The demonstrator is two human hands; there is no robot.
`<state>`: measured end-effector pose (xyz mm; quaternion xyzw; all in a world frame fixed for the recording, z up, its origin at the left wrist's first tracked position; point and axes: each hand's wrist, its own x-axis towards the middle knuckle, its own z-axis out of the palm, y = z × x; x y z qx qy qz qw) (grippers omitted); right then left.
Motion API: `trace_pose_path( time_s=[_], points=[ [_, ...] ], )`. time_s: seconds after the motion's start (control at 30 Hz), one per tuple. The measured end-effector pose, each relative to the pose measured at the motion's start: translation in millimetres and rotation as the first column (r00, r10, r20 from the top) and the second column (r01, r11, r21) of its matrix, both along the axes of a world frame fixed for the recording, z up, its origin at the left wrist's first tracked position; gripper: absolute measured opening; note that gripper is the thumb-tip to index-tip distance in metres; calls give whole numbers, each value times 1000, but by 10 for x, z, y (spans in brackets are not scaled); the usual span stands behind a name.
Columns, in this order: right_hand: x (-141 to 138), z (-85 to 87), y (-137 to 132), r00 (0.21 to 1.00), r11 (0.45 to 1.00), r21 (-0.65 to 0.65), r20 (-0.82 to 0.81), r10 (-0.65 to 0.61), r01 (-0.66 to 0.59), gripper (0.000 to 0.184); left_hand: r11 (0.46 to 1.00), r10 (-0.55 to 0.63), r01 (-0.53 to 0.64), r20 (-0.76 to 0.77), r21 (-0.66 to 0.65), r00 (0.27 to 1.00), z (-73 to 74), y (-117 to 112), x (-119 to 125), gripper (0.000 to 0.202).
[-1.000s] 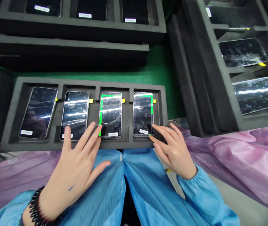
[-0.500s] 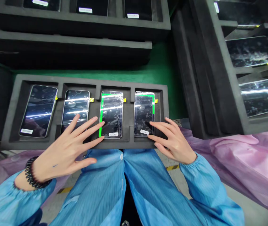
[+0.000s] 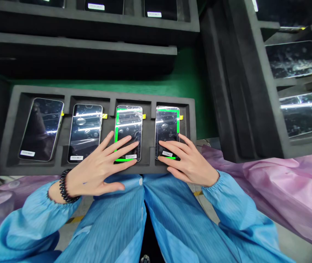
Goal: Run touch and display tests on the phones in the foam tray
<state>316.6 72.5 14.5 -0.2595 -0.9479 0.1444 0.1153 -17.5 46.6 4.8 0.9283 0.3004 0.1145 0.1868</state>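
Several smartphones lie face up in the compartments of a black foam tray (image 3: 145, 168) in front of me. Fingers spread, my left hand (image 3: 101, 170) reaches over the third smartphone (image 3: 127, 122), a fingertip at the lower right of its screen. My right hand (image 3: 187, 159) is also open, its fingertips on the lower left of the rightmost smartphone (image 3: 167, 124). Both these screens show green bars along parts of their edges. The second smartphone (image 3: 85, 128) and the leftmost smartphone (image 3: 42, 128) have dark screens and white labels. Yellow tabs stick out at the phones' right sides.
More foam trays (image 3: 90, 22) with phones stand at the back on a green surface (image 3: 184, 73). On the right, another stack of trays (image 3: 235, 80) holds phones. Pink sleeves or clothing (image 3: 290, 182) of other people show at both sides.
My left hand has slid right across the third phone's screen, and my right hand left across the rightmost one. Green strips now show at the bottom of both screens.
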Motion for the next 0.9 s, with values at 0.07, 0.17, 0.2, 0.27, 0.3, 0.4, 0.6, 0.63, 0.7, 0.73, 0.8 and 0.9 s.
trace_pose_path(
  time_s=[0.07,0.17,0.2,0.27,0.3,0.4,0.6,0.63,0.7,0.73,0.8,0.9],
  points=[
    [-38,0,2,1000,1000,-8,13,15,-15,27,1000,-5,5,-11,4,1000,7,14,31,63],
    [-83,-3,7,999,999,-7,14,33,-33,24,999,-33,34,-34,12,999,16,33,59,64],
    [-93,-2,10,999,999,-3,14,38,-38,24,999,-37,38,-38,13,999,17,41,65,64],
    [-104,3,17,999,999,5,18,45,-45,23,999,-40,40,-39,11,998,15,55,73,63],
    [-104,7,19,999,999,6,21,47,-47,22,999,-46,47,-38,10,998,14,60,77,63],
    [-93,17,23,998,999,5,28,54,-54,23,999,-40,39,-26,-12,999,16,63,85,63],
    [-64,-18,90,998,997,-40,-10,64,-64,25,999,-33,32,-24,-32,999,28,120,66,56],
    [-64,-31,118,998,997,-50,-21,64,-65,25,999,-48,48,-25,-25,999,26,150,57,56],
    [-68,-55,186,997,996,-61,-44,64,-67,25,996,-82,82,-29,-18,996,16,218,38,55],
    [-70,-63,223,997,996,-64,-53,62,-65,25,996,-93,92,-33,-20,995,11,252,31,55],
    [-75,-68,292,997,996,-69,-59,52,-56,26,994,-104,103,-34,-32,994,4,311,24,56],
    [-79,-59,376,998,997,-70,-45,35,-38,28,995,-44,43,-10,-91,999,11,367,35,51]
  ],
)
